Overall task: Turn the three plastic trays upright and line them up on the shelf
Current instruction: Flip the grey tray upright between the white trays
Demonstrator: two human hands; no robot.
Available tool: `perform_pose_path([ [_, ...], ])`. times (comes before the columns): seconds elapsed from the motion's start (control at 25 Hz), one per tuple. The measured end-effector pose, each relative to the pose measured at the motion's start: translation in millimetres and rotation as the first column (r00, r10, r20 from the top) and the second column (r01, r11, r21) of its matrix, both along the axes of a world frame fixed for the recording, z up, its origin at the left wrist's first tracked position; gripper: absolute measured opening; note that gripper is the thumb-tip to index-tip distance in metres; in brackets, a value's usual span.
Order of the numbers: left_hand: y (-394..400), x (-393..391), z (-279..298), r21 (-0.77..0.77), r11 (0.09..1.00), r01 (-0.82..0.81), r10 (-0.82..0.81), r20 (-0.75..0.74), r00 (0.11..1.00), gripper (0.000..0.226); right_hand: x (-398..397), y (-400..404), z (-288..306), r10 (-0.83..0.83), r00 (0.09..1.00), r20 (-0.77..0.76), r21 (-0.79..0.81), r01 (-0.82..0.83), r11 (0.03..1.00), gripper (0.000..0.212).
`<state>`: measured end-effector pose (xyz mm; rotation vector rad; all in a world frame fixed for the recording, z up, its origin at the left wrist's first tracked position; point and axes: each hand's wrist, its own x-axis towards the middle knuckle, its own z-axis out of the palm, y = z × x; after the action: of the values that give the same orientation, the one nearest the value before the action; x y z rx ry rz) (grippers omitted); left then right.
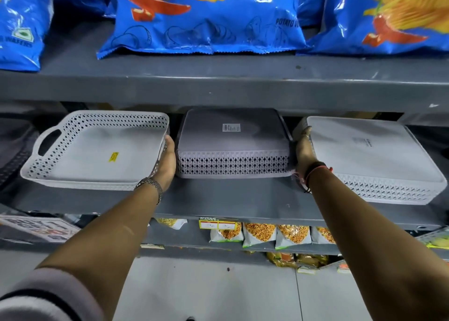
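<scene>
Three pale grey plastic trays with diamond-perforated walls sit side by side on the dark grey metal shelf point(218, 201). The left tray point(97, 150) is already upright, its open side up and a cut-out handle at its left end. The middle tray point(233, 143) and the right tray point(371, 157) lie upside down, flat bases showing.

The left hand point(167, 162) presses flat against the middle tray's left end, in the gap beside the upright tray; the right hand point(302, 150) rests against its right end, between it and the right tray. The fingers of both hands reach back along the tray ends and are mostly hidden, so how far they curl under the rim cannot be told; they look extended rather than clenched.

The step in hand appears to be flipping the middle tray. Doing it well probably means hooking the fingers under both end rims, drawing the tray forward clear of the upper shelf's edge, rolling it over without knocking its neighbours, then setting it down with its front edge level with the left tray's.

A white printed label point(231, 127) sits on the middle tray's base, too small to read. The left tray carries a small yellow sticker point(114, 156), and faint embossed lettering marks the right tray's base, both unreadable. Blue crisp bags point(206, 16) on the shelf above show "POTATO" and "WAFERS". A yellow shelf tag point(209, 219) below reads "SUPER MARKET".
</scene>
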<state>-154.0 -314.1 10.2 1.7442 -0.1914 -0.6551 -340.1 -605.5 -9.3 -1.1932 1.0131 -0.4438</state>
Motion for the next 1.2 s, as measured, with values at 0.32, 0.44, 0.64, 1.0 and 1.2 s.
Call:
perform_pose_path([
  [0.32, 10.2, -12.6, 42.3, -0.239, 0.965, -0.106, 0.107, -0.006, 0.994, 0.081, -28.3, 42.8, 71.7, -0.086, 0.957, 0.278, 0.038, 0.078, 0.996, 0.078],
  [0.44, 16.5, -17.5, 56.0, -0.261, 0.959, -0.109, 0.128, 0.057, 0.990, 0.066, -39.4, 51.5, 84.2, -0.212, 0.901, 0.378, 0.112, 0.183, 0.977, 0.043],
  [0.64, 31.9, -25.9, 69.6, -0.330, 0.937, -0.114, 0.160, 0.116, 0.980, 0.048, -44.2, 57.9, 91.6, -0.079, 0.945, 0.316, -0.096, 0.114, 0.989, 0.041],
  [1.0, 36.2, 3.9, 58.1, -0.153, 0.987, -0.049, 0.082, 0.221, 0.972, 0.062, -30.3, 41.7, 74.8, -0.003, 0.978, 0.210, -0.332, 0.074, 0.940, 0.046],
  [1.2, 17.8, 26.6, 53.6, 0.051, 0.998, -0.027, 0.011, 0.303, 0.953, 0.062, -21.8, 35.2, 56.4, -0.118, 0.984, 0.134, -0.341, 0.157, 0.927, 0.040],
])
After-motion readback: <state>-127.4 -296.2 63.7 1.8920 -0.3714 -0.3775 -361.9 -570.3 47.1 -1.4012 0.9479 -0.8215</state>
